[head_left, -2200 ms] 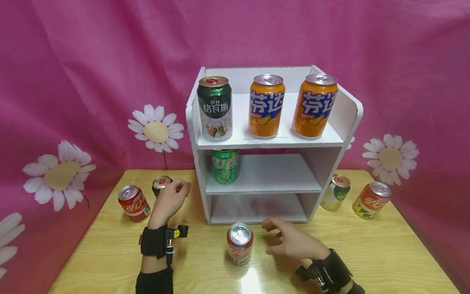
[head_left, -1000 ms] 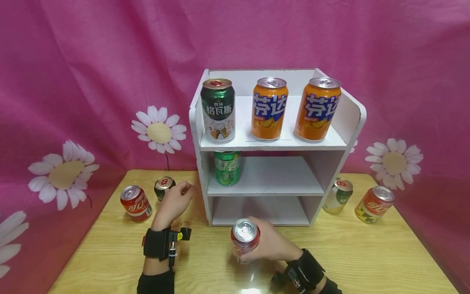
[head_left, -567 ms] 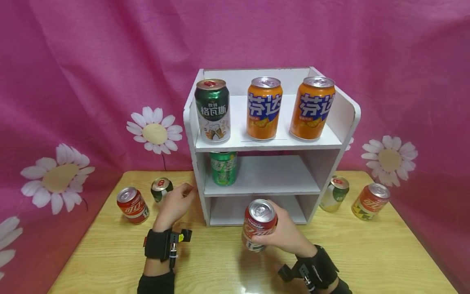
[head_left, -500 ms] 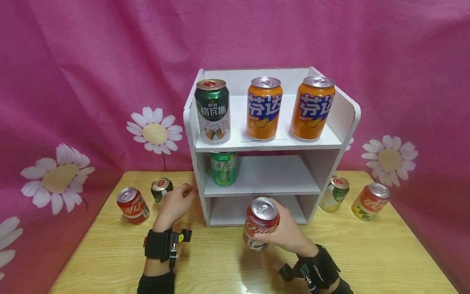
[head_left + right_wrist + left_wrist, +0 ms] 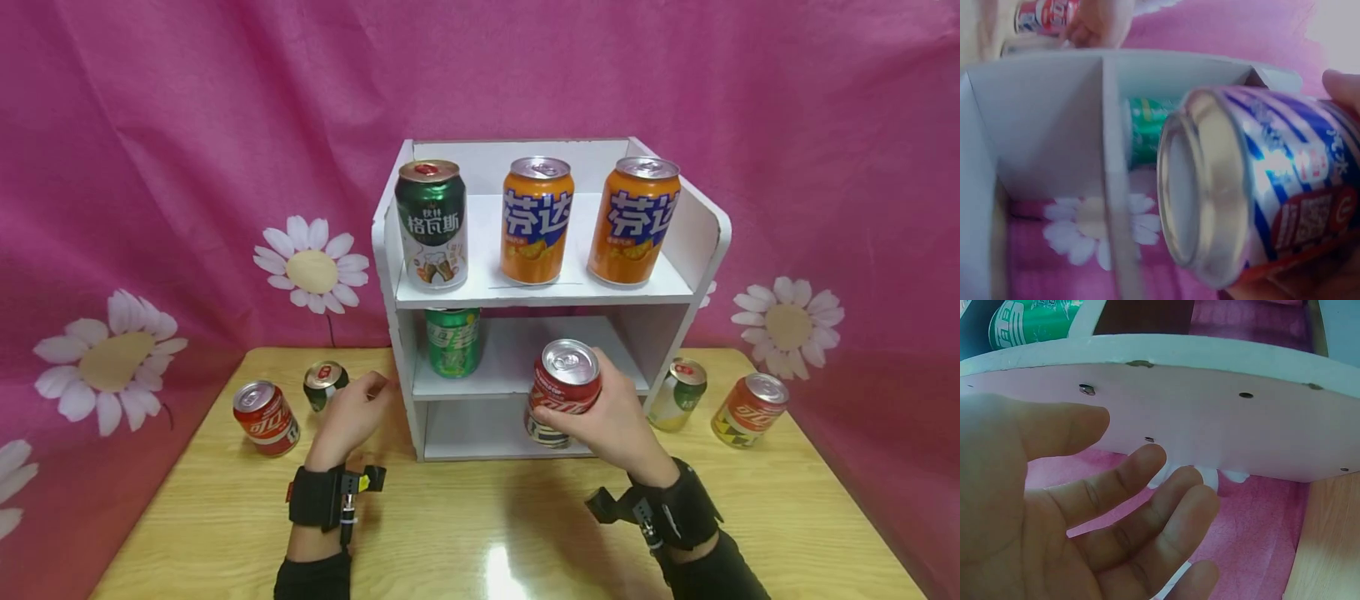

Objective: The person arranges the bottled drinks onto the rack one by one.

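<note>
- Surface [image 5: 435, 533]: pale wood-grain top. The shelf unit stands at its back; the held can is clear of it, its shadow falling below.
- Shelf unit [image 5: 708, 242]: white, three levels. A green can [image 5: 453, 343] occupies the left of the middle level.
- Right grip [image 5: 611, 417], a bare hand: closed round one can, from its right side. The thumb lies across the label; most fingers are hidden behind.
- Left grip [image 5: 352, 417], also bare: thumb and fingers loosely bent and apart, nothing held. It is beside the unit's left side; contact with the surface cannot be determined.
- Held red can [image 5: 561, 383]: in front of the unit's right half, at middle-to-lower level height, near upright with a slight lean. Judged stiff if full, thin-walled and liable to dent under a hard squeeze. Contents cannot be seen; if full, expect moderate weight. The glossy, smooth wall may slip, more so if damp. Recommended hold: mid-body, thumb opposed to fingers, as at present.
- Plain end [image 5: 1182, 194]: recessed metal, apparently the base, unobstructed in the right wrist view. Leave it free for standing.
- Lid [image 5: 570, 363]: bare metal, appears sealed. Its narrow rim is judged a poor hold; avoid pressing the tab.
</note>
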Motion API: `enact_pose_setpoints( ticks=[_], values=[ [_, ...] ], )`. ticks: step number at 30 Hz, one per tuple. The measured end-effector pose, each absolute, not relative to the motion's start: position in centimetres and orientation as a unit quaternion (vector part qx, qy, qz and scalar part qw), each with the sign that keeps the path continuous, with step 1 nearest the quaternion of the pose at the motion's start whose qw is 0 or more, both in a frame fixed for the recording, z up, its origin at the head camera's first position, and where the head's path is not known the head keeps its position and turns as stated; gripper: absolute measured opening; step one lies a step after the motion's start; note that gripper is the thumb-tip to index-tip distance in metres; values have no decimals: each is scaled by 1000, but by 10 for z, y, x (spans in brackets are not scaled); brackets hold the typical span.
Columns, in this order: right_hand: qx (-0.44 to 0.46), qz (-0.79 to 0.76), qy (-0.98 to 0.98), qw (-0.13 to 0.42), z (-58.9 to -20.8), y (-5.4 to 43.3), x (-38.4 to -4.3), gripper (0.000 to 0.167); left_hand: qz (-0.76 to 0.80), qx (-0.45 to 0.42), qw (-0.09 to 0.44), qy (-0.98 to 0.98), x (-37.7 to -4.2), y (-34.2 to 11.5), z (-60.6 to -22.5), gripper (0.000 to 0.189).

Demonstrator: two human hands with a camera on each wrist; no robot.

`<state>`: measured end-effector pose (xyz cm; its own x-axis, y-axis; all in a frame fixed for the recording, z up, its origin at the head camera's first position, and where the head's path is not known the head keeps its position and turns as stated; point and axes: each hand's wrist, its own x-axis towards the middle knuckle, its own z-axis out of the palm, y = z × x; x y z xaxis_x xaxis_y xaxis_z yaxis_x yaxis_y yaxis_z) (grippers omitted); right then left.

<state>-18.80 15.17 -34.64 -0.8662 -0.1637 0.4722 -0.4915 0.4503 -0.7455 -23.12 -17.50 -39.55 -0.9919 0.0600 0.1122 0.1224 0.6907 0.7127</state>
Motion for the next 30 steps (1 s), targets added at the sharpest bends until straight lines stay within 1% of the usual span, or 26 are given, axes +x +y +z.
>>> enact_pose_setpoints(
  ticks=[4, 6, 10, 13, 24, 30],
  values=[
    [175, 461, -848, 192, -335, 148, -198, 70, -395, -47, 38, -917, -231, -176, -394, 36],
    [160, 458, -854, 188, -331, 146, -204, 72, -396, -47, 41, -916, -231, -176, -393, 35],
    [135, 464, -861, 159, -331, 143, -214, 76, -395, -48, 41, -916, -230, -177, -393, 35],
    [126, 470, -862, 144, -334, 142, -220, 76, -396, -52, 42, -916, -230, -177, -394, 35],
    [83, 455, -875, 145, -341, 135, -242, 76, -402, -56, 39, -913, -230, -176, -396, 38],
    [89, 471, -863, 158, -344, 129, -250, 75, -406, -50, 35, -912, -232, -176, -396, 38]
  ],
)
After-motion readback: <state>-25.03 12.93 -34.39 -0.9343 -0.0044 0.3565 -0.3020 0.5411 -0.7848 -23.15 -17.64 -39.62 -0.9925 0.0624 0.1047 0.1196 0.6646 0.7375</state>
